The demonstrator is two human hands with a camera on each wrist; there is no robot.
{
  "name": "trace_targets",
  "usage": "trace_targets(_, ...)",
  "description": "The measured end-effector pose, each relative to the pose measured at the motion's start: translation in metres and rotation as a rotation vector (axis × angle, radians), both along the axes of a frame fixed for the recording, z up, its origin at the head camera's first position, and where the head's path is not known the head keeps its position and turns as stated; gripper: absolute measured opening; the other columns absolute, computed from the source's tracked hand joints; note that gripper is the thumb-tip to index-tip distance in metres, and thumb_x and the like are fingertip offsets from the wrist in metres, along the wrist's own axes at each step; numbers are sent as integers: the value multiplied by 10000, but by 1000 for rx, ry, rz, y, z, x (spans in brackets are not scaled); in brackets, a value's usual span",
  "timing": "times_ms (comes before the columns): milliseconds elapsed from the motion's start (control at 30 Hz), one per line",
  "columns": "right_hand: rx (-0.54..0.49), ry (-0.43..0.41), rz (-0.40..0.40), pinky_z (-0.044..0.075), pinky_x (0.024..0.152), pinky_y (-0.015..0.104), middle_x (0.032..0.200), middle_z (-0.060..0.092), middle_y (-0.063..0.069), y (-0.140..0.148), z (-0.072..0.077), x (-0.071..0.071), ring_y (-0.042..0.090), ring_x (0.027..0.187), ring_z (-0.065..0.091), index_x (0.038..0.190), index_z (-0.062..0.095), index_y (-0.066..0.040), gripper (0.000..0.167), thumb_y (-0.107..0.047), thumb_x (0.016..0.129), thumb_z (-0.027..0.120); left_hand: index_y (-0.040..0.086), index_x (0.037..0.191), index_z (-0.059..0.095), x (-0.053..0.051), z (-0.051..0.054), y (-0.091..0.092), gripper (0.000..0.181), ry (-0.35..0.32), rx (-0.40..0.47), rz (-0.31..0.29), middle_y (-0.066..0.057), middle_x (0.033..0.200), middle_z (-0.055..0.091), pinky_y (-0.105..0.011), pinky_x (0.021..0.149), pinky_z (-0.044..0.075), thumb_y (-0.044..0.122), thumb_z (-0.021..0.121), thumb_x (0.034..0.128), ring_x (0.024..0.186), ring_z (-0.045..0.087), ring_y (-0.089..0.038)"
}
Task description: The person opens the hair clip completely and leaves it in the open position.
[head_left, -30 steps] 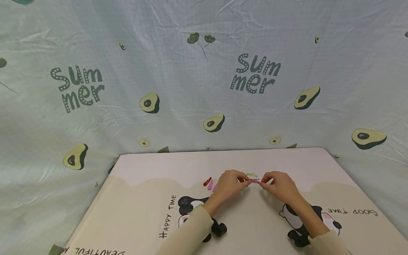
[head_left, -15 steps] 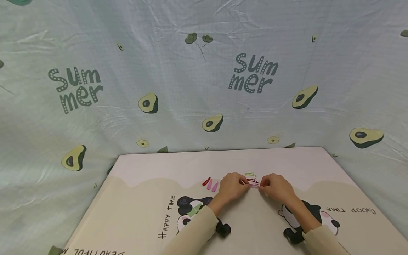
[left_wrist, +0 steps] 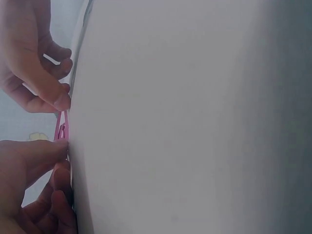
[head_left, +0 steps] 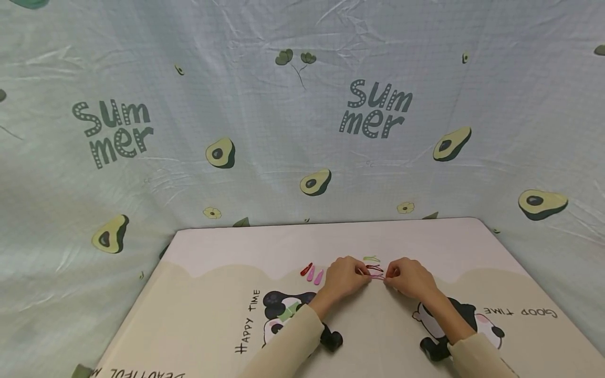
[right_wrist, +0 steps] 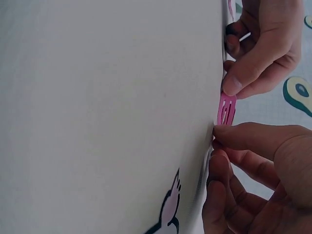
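Note:
The left hand (head_left: pixel 343 278) and the right hand (head_left: pixel 412 279) face each other low over the table, pinching opposite ends of a pink hair clip (head_left: pixel 377 276). In the right wrist view the pink clip (right_wrist: pixel 226 108) spans the small gap between both hands' thumbs and fingers. The left wrist view shows the clip (left_wrist: pixel 58 127) edge-on, its two arms standing apart. Just behind it lie a dark red clip (head_left: pixel 375 268) and a green clip (head_left: pixel 371 258), both seen edge-on. Left of the left hand lie a red clip (head_left: pixel 306 269) and two pink clips (head_left: pixel 310 273), (head_left: pixel 319 277).
The table (head_left: pixel 198 294) has a beige and pink cover printed with pandas and lettering. A hanging cloth (head_left: pixel 264 115) with avocado and "summer" prints stands behind the table and at its sides.
Both hands have come down slightly toward the near side with the pink clip between them, uncovering the dark red clip and the pink clips at left. Over the last half second they barely move.

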State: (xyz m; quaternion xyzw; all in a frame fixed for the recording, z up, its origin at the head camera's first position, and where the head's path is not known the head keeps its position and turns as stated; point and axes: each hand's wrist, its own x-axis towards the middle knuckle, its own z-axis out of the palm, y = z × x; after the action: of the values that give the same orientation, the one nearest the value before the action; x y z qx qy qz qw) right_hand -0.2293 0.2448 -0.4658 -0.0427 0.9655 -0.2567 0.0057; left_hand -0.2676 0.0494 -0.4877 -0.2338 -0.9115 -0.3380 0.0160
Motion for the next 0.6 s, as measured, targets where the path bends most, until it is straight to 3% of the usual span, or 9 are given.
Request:
trace_targets(333, 4, -31, -9, 425, 556, 309, 738, 666, -6, 2, 1, -1, 147, 636, 565, 842, 728, -137, 81, -194, 845, 786, 213, 863, 820, -1, 1, -1, 77, -9, -5, 6, 100, 742, 740, -184, 569, 393, 273, 825, 814, 657, 563, 16)
trace_targets(600, -7, -10, 13, 439, 554, 314, 784, 689, 0, 3, 11, 0, 145, 646, 575, 900, 737, -123, 118, -205, 839, 796, 195, 936, 807, 0, 5, -4, 161, -46, 21, 9, 75, 770, 735, -202, 594, 407, 295, 832, 812, 685, 572, -15)
